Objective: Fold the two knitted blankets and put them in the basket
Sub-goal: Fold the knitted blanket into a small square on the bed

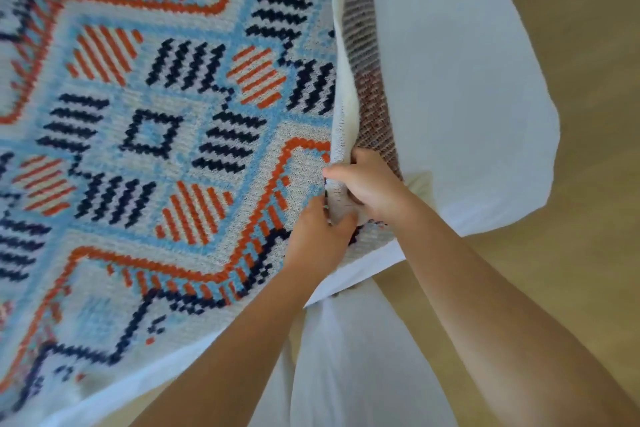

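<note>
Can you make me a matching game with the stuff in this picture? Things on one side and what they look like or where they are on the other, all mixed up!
Things:
1. knitted blanket
2. white sheet
3. floor
4. left hand

Descriptions:
A. plain tan wood, on the right side
B. orange, light blue and navy pattern
C. plain white, under the blanket
D. pinching the blanket's edge, just below the right hand

Right pairs: 1-B, 2-C, 3-A, 4-D
</note>
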Demonstrator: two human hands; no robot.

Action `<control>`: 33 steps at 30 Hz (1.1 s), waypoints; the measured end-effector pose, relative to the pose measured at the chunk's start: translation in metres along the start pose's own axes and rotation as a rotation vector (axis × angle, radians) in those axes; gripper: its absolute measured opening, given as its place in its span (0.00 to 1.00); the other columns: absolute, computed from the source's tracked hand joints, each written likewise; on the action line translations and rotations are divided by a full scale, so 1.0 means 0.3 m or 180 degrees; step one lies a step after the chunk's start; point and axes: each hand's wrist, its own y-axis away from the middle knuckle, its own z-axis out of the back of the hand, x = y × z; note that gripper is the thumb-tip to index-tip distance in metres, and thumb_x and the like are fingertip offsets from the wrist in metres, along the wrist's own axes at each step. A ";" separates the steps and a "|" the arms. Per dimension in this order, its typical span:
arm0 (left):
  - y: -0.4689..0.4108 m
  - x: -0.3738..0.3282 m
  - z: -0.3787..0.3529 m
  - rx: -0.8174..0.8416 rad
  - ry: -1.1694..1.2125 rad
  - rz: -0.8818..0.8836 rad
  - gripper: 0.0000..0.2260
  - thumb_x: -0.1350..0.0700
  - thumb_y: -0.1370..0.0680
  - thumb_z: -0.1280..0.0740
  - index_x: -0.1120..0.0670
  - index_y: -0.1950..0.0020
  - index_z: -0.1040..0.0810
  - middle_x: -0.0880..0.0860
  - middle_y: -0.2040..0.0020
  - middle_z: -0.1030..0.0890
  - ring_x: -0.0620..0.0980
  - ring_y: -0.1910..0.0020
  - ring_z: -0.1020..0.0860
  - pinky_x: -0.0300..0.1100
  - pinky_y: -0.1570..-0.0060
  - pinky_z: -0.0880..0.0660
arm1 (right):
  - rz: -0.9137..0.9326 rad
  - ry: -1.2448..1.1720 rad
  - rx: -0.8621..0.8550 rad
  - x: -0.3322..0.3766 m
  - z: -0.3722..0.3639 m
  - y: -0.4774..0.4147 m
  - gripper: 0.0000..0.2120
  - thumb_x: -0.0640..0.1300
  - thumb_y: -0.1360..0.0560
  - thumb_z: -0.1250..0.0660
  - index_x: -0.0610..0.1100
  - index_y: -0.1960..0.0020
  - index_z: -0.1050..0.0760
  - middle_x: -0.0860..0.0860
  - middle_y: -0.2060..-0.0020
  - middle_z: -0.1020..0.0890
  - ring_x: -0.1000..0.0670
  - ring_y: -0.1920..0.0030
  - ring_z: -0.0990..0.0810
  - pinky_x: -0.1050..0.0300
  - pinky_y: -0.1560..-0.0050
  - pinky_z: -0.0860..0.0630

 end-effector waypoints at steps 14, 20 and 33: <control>0.235 0.648 0.515 -0.0828 0.0397 0.0476 0.08 0.67 0.25 0.43 0.56 0.52 0.30 0.52 0.65 0.27 0.47 0.70 0.31 0.39 0.74 0.37 | -0.0037 0.0373 0.0674 0.037 -0.870 0.172 0.11 0.44 0.25 0.34 0.40 0.45 0.26 0.42 0.47 0.20 0.49 0.52 0.21 0.51 0.52 0.20; 0.386 1.019 0.777 -0.0551 -0.0045 0.0646 0.06 0.65 0.27 0.42 0.56 0.53 0.32 0.49 0.66 0.29 0.50 0.66 0.29 0.39 0.73 0.36 | 0.0443 0.0980 0.0232 0.026 -1.317 0.233 0.10 0.42 0.24 0.35 0.33 0.52 0.29 0.34 0.58 0.24 0.45 0.61 0.24 0.51 0.62 0.24; 0.642 1.663 1.024 -0.1469 0.2194 0.1209 0.10 0.58 0.25 0.41 0.52 0.66 0.30 0.52 0.70 0.29 0.50 0.70 0.33 0.44 0.67 0.37 | 0.0531 0.1871 0.0829 -0.109 -2.053 0.345 0.08 0.40 0.23 0.36 0.40 0.58 0.33 0.45 0.63 0.21 0.54 0.73 0.22 0.63 0.73 0.26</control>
